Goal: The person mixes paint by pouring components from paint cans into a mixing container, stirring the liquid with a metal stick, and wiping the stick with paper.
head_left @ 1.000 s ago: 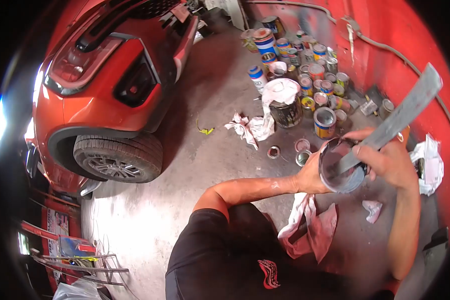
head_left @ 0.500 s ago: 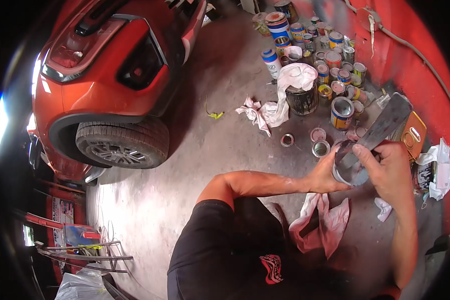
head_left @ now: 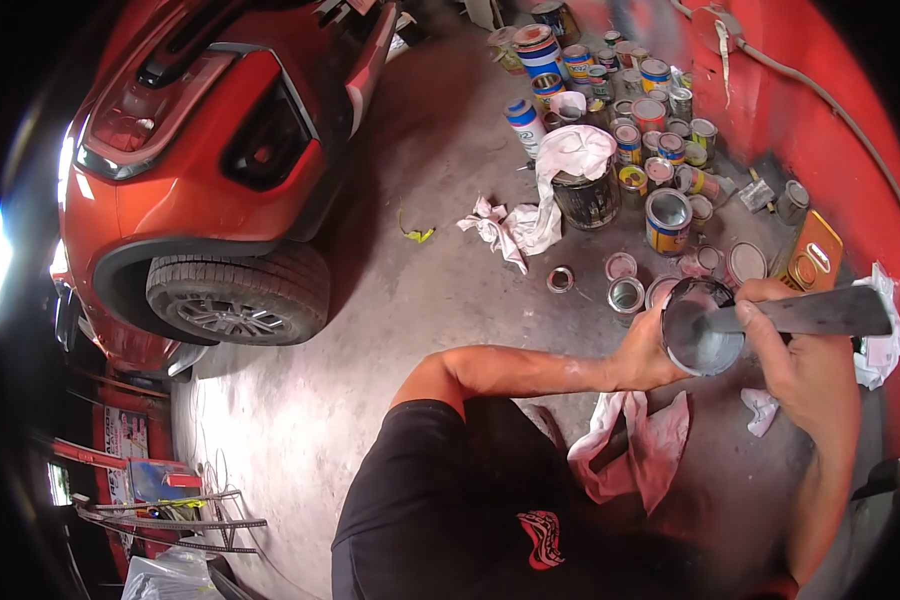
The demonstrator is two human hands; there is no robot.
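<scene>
My left hand [head_left: 646,348] is wrapped around the side of an open paint can [head_left: 703,368], its mouth tilted up toward me. Grey paint coats the inside of the can. In my right hand [head_left: 792,362] is a long flat dark mixing spatula [head_left: 832,312], gripped near its middle with the thumb on top. Its narrow end dips into the can, and the wider end points right, out past my hand. Just beyond the can, an open small tin [head_left: 626,295] and a round lid [head_left: 746,263] lie on the floor.
Several paint cans [head_left: 668,222] crowd the floor by the red wall [head_left: 810,120]. A white cloth [head_left: 576,150] drapes over a large dark can. Another cloth [head_left: 660,450] lies near my legs. An orange vehicle [head_left: 180,205] stands at left.
The spatula has swung from pointing up and right to lying nearly level toward the right. My right hand has shifted slightly right, and the can's mouth now faces me more. The view has shifted slightly.
</scene>
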